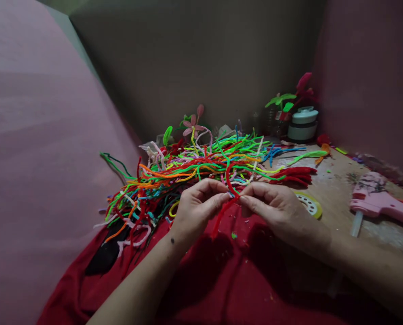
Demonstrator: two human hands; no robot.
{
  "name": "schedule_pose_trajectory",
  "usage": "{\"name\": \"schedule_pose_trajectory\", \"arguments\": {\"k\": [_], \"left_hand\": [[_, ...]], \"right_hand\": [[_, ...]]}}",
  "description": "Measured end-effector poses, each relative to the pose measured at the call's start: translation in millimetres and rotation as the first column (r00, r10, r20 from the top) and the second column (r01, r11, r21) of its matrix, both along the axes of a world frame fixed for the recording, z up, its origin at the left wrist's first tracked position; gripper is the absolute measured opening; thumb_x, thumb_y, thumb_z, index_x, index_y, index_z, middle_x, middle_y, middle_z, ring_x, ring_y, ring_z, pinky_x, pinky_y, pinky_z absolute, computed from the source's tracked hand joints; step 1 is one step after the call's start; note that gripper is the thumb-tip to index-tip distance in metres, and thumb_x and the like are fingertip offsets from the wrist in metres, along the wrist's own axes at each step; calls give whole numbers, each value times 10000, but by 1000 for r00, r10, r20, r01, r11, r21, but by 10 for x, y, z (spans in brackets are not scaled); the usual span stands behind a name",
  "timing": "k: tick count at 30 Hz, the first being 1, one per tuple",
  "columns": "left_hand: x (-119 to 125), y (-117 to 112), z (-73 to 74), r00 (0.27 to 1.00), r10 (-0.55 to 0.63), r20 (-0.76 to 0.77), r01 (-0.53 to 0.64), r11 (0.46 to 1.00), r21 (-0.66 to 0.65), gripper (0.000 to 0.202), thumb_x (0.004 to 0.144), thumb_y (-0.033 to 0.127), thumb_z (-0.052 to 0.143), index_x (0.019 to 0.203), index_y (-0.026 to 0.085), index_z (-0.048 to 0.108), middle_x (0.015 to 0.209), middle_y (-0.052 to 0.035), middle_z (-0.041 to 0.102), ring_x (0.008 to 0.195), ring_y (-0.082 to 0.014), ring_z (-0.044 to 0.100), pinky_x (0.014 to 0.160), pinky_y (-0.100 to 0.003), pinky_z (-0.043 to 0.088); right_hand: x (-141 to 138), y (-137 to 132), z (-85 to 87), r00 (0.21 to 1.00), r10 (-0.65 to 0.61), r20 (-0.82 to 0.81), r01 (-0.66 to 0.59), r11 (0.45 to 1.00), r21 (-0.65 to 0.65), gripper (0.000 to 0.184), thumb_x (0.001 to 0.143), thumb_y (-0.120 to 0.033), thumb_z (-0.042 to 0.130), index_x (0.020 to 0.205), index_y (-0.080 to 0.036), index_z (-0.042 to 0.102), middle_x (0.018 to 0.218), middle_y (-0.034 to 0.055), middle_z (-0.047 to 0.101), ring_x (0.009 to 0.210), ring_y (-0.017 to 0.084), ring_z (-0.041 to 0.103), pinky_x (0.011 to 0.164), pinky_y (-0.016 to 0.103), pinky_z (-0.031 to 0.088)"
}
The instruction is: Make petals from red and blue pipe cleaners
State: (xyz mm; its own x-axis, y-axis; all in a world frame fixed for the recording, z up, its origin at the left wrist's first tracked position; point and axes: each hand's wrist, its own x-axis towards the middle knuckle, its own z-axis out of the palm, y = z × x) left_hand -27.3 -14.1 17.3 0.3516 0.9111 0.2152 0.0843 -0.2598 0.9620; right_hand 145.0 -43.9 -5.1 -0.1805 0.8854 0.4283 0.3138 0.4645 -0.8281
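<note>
A red pipe cleaner (pixel 230 183) is pinched between both hands above the red cloth. My left hand (pixel 199 203) closes its thumb and forefinger at the left of the pipe cleaner. From the other side, my right hand (pixel 278 210) pinches it, with the fingertips close to those of the left. One fuzzy red end hangs down below the fingers, slightly blurred. Just behind the hands lies a large tangled heap of pipe cleaners (pixel 188 169) in green, red, orange, pink and white.
A pink glue gun (pixel 374 201) lies at the right on the table (pixel 337 174). Near my right hand is a yellow tape roll (pixel 311 205). Behind stand a lidded pot (pixel 303 124) and a pink pipe-cleaner flower (pixel 193 124). Red cloth (pixel 235 280) covers the foreground.
</note>
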Motion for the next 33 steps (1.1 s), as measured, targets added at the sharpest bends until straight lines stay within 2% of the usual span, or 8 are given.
{"name": "schedule_pose_trajectory", "arguments": {"k": [3,6,9,12,15,20,24,33], "left_hand": [[-38,14,-8,988,12,-152,63,879,473,147,743,180,648,889,175,650,869,-48,586,801,-129,554,710,-230,453],[-62,27,-15,960,-2,-282,179,774,607,86,789,162,591,851,177,650,894,-58,569,839,-138,552,735,-246,448],[-44,3,-16,955,-39,-293,191,837,513,62,806,200,573,777,157,609,851,-48,551,808,-136,533,733,-252,427],[-1,-35,-36,957,-162,-241,198,971,132,164,829,287,539,749,144,552,709,-2,490,662,-102,461,629,-227,382],[28,-46,-72,958,-272,-92,254,951,-175,210,831,338,526,753,143,517,658,27,428,595,-78,382,574,-210,331],[13,-10,-56,971,-177,-160,165,982,-87,232,838,345,518,725,145,486,649,35,431,591,-68,376,567,-198,318],[6,27,0,976,-88,-200,91,996,5,191,855,285,484,722,148,472,655,12,539,613,-85,477,603,-208,373],[3,12,11,926,25,-376,30,990,140,202,818,244,520,653,133,558,591,21,523,560,-75,446,566,-201,350]], "right_hand": [[-3,2,32,987,72,-146,-93,985,-142,189,850,-250,483,692,-166,546,610,-6,567,578,111,524,577,221,410],[-12,-22,39,986,93,-137,-111,985,-132,186,841,-246,497,682,-165,547,598,-14,562,569,105,521,565,215,408],[-17,-60,32,998,58,-23,-59,997,-52,194,838,-217,499,658,-166,550,578,-20,555,548,96,504,542,208,384],[-21,-105,10,995,-37,97,26,993,112,174,827,-166,510,661,-159,564,576,-20,547,545,87,488,542,205,364],[-31,-131,-5,985,-107,134,68,960,271,145,808,-132,521,671,-141,570,592,-8,537,562,87,482,556,206,364],[-39,-48,18,997,35,-67,-39,998,-58,142,818,-198,510,709,-145,586,610,-2,567,571,95,510,562,212,397],[-18,61,-7,940,70,-333,-201,905,-376,184,782,-297,567,700,-135,596,601,9,591,543,95,504,545,224,408],[11,58,-72,998,-63,-1,62,992,-108,133,786,-203,538,680,-151,599,575,-27,549,530,84,472,517,208,358]]}}
